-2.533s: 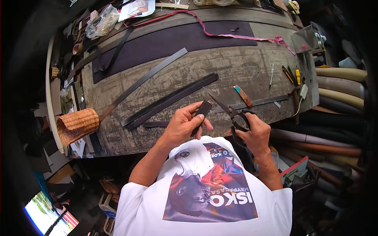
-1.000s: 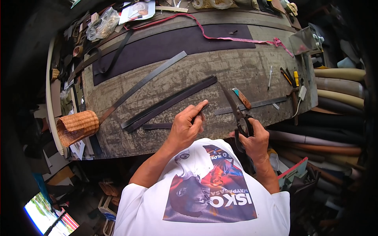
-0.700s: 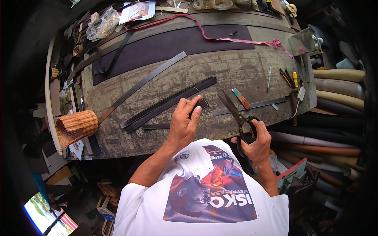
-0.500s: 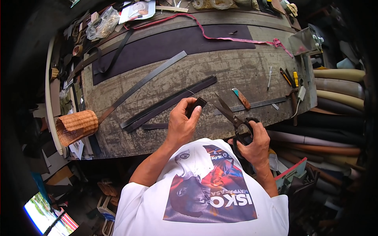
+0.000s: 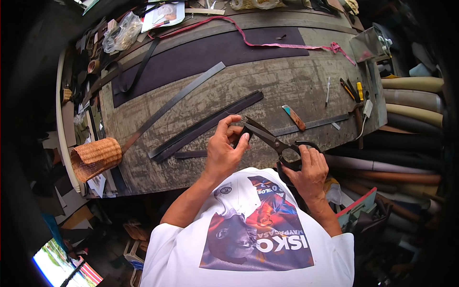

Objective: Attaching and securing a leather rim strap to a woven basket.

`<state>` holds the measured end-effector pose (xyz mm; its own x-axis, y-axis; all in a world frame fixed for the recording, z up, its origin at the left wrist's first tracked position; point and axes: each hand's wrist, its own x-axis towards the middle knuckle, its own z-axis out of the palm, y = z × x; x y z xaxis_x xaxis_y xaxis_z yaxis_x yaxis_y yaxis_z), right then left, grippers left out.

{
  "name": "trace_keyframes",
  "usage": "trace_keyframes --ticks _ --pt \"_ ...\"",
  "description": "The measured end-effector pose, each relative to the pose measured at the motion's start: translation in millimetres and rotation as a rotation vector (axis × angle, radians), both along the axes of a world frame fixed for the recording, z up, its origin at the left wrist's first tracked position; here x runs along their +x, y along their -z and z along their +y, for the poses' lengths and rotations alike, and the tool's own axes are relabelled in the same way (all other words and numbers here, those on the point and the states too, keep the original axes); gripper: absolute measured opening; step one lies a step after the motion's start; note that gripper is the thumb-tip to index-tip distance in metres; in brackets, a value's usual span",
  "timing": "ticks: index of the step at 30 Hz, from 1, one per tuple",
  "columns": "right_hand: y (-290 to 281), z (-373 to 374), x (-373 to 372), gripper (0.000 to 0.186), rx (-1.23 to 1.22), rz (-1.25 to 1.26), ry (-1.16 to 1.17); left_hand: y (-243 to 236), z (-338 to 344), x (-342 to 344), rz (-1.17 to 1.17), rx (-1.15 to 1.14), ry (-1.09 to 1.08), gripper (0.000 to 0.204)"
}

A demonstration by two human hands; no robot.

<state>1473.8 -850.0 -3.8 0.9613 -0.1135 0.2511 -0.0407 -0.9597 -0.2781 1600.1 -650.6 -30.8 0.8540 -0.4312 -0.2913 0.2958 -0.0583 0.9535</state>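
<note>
Above the near edge of a worn surface [image 5: 287, 81], the left hand [image 5: 224, 148] pinches a black piece [image 5: 246, 136] as the right hand [image 5: 308, 171] grips scissors [image 5: 271, 139], blades at the piece. A knife [image 5: 294, 117] and ruler [image 5: 313, 126] lie toward the right edge; a basket [image 5: 98, 155] occupies the near left corner.

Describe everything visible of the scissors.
The scissors are long-bladed and dark, metal-looking, with black looped handles partly covered by the right hand, which grips them. The blades are slightly parted, pointing forward and to the person's left, over the near part of the worktable. Their tips are at the small dark piece in the left hand; whether they touch it is unclear.
</note>
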Motion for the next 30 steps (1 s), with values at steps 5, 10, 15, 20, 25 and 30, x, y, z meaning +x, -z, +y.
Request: trace_keyframes --ticks 5,10,15,20,25,30 --pt "-1.2 -0.1 -0.9 0.065 -0.027 0.005 0.002 3.4 -4.6 -1.8 -0.009 -0.069 -0.02 0.052" --pt "1.6 2.3 -3.0 0.063 -0.025 0.012 0.028 2.5 -8.8 -2.9 -0.014 -0.088 -0.015 0.07" --pt "1.2 3.2 -4.4 0.062 -0.015 0.035 0.042 10.2 -8.0 -3.9 -0.179 0.03 0.105 0.088" --pt "-0.3 5.3 -7.7 0.065 -0.007 0.087 0.054 10.6 -9.3 -4.3 -0.294 0.014 0.122 0.077" --pt "-3.4 8.9 -10.7 0.068 0.018 0.116 0.065 14.1 -6.8 -1.0 -0.238 -0.046 0.135 0.074" --pt "-6.2 11.1 -13.5 0.068 0.01 0.111 0.067 22.0 -3.2 0.8 -0.249 -0.074 0.158 0.072"
